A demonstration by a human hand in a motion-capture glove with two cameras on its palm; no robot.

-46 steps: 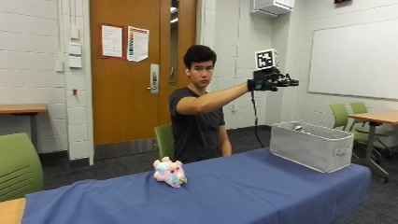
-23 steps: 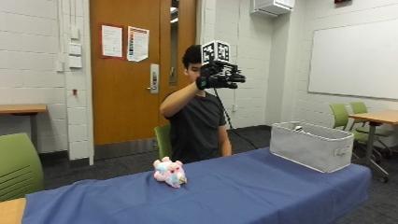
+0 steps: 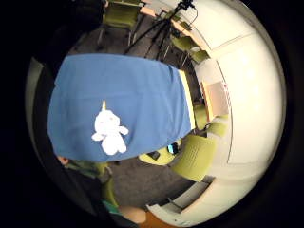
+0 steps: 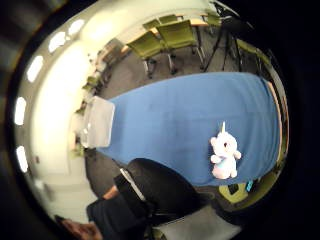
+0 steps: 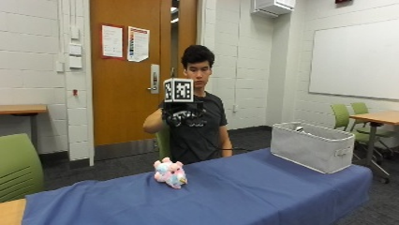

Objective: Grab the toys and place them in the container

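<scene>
Outside view: gloved right hand [image 5: 182, 115] raised high over the table [image 5: 262, 192] (fingers loosely curled, holding nothing) — 1 plush toy [image 5: 170, 172] lies left, gray container [image 5: 313, 146] far right.

One plush toy [image 5: 170, 172], one grey container [image 5: 313, 146].

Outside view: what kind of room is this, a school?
Most likely a classroom or meeting room. A whiteboard hangs on the painted block wall, and green chairs stand at a wooden desk. In front, a table under blue cloth holds a plush toy and a grey bin.
</scene>
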